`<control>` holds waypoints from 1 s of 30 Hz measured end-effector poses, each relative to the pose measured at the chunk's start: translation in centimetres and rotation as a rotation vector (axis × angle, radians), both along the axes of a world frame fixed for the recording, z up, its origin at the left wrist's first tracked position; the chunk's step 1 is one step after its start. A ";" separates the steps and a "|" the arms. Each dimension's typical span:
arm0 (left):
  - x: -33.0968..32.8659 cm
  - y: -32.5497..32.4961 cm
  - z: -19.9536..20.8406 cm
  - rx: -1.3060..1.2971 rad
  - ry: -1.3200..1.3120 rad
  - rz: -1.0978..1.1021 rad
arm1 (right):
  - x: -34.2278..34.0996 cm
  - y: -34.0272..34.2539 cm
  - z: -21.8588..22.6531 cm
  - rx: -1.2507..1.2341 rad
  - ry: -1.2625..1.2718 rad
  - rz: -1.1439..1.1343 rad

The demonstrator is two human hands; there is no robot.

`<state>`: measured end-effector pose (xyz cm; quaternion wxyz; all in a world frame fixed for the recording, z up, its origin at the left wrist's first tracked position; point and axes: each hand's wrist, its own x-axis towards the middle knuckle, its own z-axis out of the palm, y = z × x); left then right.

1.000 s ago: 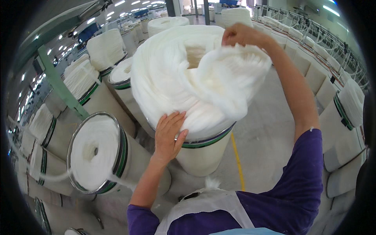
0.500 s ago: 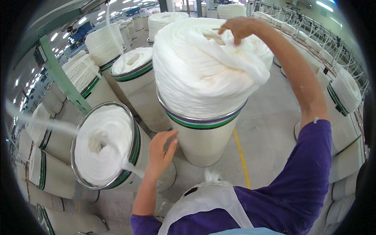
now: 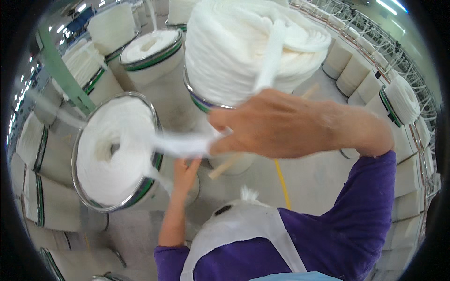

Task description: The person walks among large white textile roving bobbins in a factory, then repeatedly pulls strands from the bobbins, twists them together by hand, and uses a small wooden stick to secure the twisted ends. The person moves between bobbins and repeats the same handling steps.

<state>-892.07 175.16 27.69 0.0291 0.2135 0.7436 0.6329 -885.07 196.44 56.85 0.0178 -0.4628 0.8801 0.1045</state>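
Observation:
My right hand (image 3: 281, 124) is blurred, closed on a soft white sliver (image 3: 269, 63), which comes down from the heaped coil (image 3: 220, 51) on the tall can ahead. A thin wooden stick (image 3: 224, 167) shows on both sides of this hand, apparently held in it too. From its fingertips a smeared white band (image 3: 183, 144) reaches left toward the coil (image 3: 93, 159) in the nearer can. Just below that band is my left hand (image 3: 184, 175); its fingertips are hidden behind the band, so its grip is unclear. A loose sliver end (image 3: 157, 175) hangs over the nearer can's rim.
More sliver cans stand at the left, among them a round-topped one (image 3: 152, 49), beside a green post (image 3: 65, 70). Along the right runs a row of cans (image 3: 354, 75) next to machinery. A yellow line (image 3: 282, 185) marks the grey floor.
My right hand has come down and nearer from the top of the tall can's coil, drawing the sliver along. My left hand, open before, is now partly covered. The view has tilted downward.

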 end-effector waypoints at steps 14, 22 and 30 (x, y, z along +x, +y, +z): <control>-0.3 4.8 3.2 -0.142 0.134 -0.125 | -2.2 16.7 -18.4 -1.352 0.004 -0.865; -1.3 17.7 12.9 0.180 0.034 -0.224 | -3.4 12.4 -24.1 -1.560 -0.568 -0.777; 0.2 20.3 13.1 0.327 -0.542 -0.580 | 2.3 11.4 -27.5 -1.627 -0.845 -0.728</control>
